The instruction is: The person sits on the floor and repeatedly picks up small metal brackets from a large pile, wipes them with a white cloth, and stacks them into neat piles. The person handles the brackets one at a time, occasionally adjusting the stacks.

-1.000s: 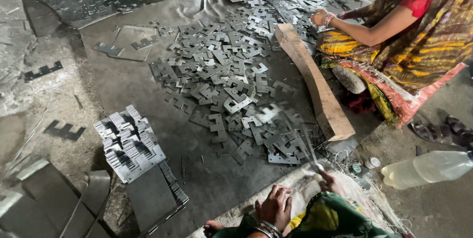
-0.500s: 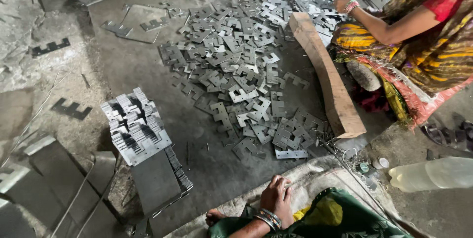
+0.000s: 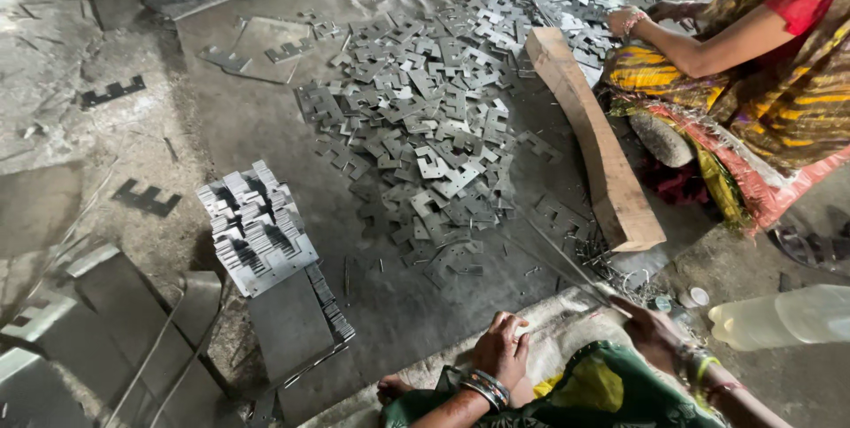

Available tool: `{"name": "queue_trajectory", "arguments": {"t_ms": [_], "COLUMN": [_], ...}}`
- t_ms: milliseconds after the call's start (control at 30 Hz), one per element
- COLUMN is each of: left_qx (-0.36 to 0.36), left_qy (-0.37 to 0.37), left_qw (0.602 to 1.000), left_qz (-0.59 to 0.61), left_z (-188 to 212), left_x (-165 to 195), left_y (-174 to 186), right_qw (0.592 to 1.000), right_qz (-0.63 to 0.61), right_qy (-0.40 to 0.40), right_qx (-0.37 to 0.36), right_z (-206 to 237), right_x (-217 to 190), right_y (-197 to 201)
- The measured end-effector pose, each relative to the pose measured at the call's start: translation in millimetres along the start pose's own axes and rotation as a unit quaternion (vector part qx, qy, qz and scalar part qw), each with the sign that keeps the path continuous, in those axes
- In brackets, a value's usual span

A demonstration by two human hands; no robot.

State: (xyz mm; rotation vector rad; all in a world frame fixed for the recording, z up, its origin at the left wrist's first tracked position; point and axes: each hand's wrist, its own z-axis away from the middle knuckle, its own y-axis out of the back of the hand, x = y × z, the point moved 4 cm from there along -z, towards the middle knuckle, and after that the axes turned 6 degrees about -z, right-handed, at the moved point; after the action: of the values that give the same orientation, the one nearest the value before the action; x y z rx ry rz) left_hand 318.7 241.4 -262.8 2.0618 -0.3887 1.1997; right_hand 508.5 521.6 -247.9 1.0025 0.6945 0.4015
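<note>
Fingers of my left hand point(image 3: 501, 350) were curled into a loose fist, resting low by my knee; I could not tell whether anything lay inside the fist. My right hand point(image 3: 652, 329) had its fingers pinched on the near end of a thin metal rod point(image 3: 553, 262), which ran up and away from the fingertips toward the pile. Bangles point(image 3: 485, 386) sat at my left wrist, just behind the fist.

Beyond the left fingers, well apart, a big heap of flat, notched metal pieces point(image 3: 434, 127) spread over a dark sheet point(image 3: 266, 127) on the floor. Off to the far left of my fingers stood a neat stack point(image 3: 257, 226) of the same pieces, tilted a little, with flat metal plates point(image 3: 288, 326) lying just beside it.

Past my right fingers, a wooden plank point(image 3: 591, 140) lay slantwise at the heap's edge, its near end close to the rod. Small wire scraps point(image 3: 620, 276) littered the floor between the plank and my fingertips. A clear plastic bottle point(image 3: 784, 317) lay on its side to the right of them.

Another person in a patterned wrap sat across the plank, with a hand point(image 3: 624, 21) at its far end.
</note>
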Motion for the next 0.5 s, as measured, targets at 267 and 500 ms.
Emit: {"name": "queue_trajectory", "arguments": {"t_ms": [267,500], "left_qx": [-0.027,-0.049], "left_qy": [0.108,0.118], "left_qw": [0.994,0.991], "left_qz": [0.003,0.031], "left_z": [-19.7,-30.5], "left_x": [-8.4,-27.9], "left_y": [27.3,29.1], "right_qw": [0.978,0.946], "right_qz": [-0.174,-0.301], "right_qy": [-0.1,-0.119], "right_qx": [0.051,0.008], "right_z": [28.8,-44.6], "right_x": [34.0,7.6], "right_y": [22.7,20.0]}}
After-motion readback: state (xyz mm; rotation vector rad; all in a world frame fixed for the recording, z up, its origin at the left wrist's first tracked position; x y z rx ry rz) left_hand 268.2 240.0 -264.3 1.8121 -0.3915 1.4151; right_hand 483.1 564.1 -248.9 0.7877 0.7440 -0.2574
